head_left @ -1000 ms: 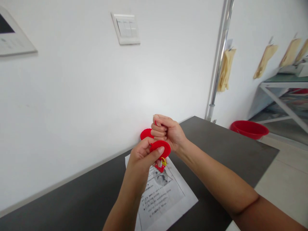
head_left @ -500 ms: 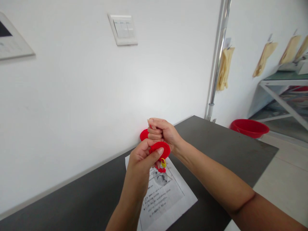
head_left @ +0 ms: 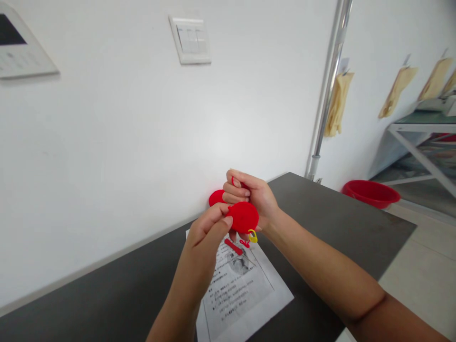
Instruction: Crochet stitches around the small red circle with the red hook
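My left hand pinches the left edge of a flat red crocheted disc between thumb and fingers. A yellow stitch marker hangs from the disc's lower edge, with a short curled red yarn tail beside it. Behind the disc, my right hand is closed with curled fingers, and red yarn shows at them. Below, a crochet hook with a red handle and thin metal shaft lies on a printed sheet. Partly hidden by my right hand is a second red round piece near the wall.
The dark tabletop meets a white wall with a light switch. A metal pole and hanging cream gloves are at the right. A red basin stands beyond the table's right edge.
The disc has turned to show more of its face, and my left thumb has slid to its edge. My right hand moved slightly right and up. The hook on the sheet now shows clearly.
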`<state>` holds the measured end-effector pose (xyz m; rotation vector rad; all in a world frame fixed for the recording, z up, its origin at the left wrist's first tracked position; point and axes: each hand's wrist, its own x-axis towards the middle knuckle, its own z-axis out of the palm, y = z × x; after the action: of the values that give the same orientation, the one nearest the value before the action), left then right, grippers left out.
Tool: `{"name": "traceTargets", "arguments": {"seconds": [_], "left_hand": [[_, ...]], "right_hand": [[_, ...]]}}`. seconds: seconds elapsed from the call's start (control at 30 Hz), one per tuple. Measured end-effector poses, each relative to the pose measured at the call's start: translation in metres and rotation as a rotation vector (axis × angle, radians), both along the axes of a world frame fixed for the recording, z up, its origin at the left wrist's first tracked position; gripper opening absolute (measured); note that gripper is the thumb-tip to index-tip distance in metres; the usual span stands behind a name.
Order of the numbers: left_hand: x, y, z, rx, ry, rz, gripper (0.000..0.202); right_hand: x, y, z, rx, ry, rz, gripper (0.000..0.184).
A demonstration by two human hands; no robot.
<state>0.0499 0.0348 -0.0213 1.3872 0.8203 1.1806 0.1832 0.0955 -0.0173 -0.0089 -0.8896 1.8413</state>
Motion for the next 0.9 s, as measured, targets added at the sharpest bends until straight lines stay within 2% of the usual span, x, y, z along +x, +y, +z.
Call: {"name": "traceTargets", "arguments": {"seconds": [0.17, 0.3, 0.47, 0.6, 0.77, 0.9], "left_hand": [[0.006, -0.007, 0.004, -0.030, 0.000, 0.013, 0.009], [0.011, -0.008, 0.006, -0.053, 0.017, 0.095, 0.006], [0.012, -0.006, 0.005, -0.031, -0.127, 0.166, 0.015], [0.013, -0.007, 0.005, -0.016, -0.167, 0.154, 0.015], [0.011, -0.008, 0.002, 0.057, -0.097, 0.150, 0.011], [0.007, -0.007, 0.000, 0.093, -0.068, 0.160, 0.015]], "right_hand": [[0.002, -0.001, 0.001, 0.065, -0.005, -0.001, 0.036], [0.000, -0.007, 0.004, 0.135, -0.037, -0.066, 0.036], [-0.005, -0.015, 0.007, 0.192, -0.037, -0.171, 0.033], [-0.008, -0.019, 0.008, 0.191, -0.023, -0.254, 0.031], [-0.010, -0.023, 0.008, 0.201, -0.050, -0.397, 0.035], [-0.011, -0.025, 0.007, 0.215, -0.068, -0.419, 0.037]]}}
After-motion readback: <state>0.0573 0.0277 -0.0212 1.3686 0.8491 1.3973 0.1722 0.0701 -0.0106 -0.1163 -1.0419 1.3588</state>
